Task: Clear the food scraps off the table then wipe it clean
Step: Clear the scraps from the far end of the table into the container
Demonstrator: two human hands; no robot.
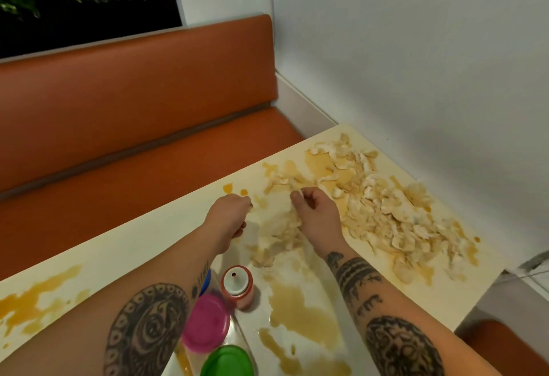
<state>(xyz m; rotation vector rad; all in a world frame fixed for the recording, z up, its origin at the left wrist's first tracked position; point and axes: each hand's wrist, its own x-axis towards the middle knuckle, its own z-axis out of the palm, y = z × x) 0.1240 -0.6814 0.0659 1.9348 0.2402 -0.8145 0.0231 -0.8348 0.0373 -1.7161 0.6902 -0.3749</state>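
Pale cream food scraps point(386, 215) right of the right hand point(316, 216) cover an ivory worktop point(133, 256) blotched with amber stains point(294, 313). Nearer than the left hand point(230, 213): a red-and-white bottle top point(237, 285), a magenta lid point(206, 326), a green lid point(227, 360). Black ringed and banded tattoos point(148, 328) mark both forearms. Beyond the hands, a rust-orange bench point(133, 102).

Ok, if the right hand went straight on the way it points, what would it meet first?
Probably the pale food scraps lying in orange sauce just ahead of the right hand, though its height above the table is unclear.
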